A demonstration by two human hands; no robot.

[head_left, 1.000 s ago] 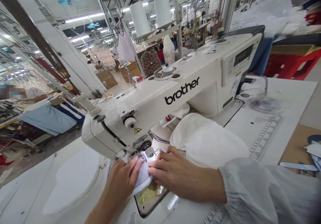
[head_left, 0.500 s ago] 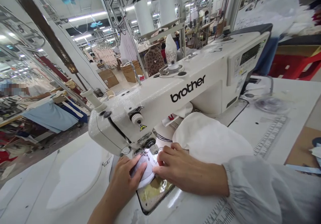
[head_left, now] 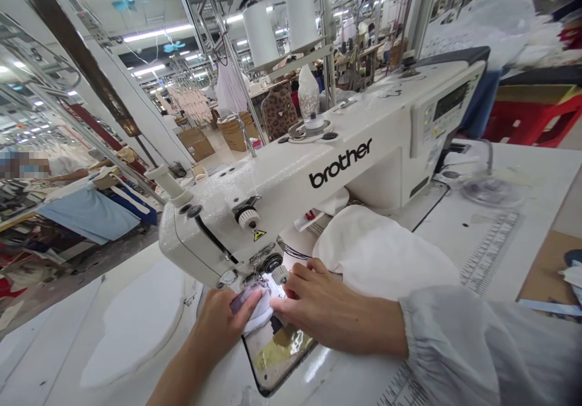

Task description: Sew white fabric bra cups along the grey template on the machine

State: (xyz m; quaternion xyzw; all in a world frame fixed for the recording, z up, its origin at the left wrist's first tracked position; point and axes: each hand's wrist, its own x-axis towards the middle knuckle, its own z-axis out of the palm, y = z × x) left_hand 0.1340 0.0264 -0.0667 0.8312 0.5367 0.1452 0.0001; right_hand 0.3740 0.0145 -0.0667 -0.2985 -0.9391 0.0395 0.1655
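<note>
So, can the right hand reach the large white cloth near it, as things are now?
Probably yes: the right hand is close to the large white cloth, and I see nothing blocking between them, though it is now at the small white piece.

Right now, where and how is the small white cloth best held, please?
Probably by the rounded near edge of the small white cloth, with a light pinch from the near side: that edge curves toward the camera, in front of the machine head, which overhangs the far end.
</note>
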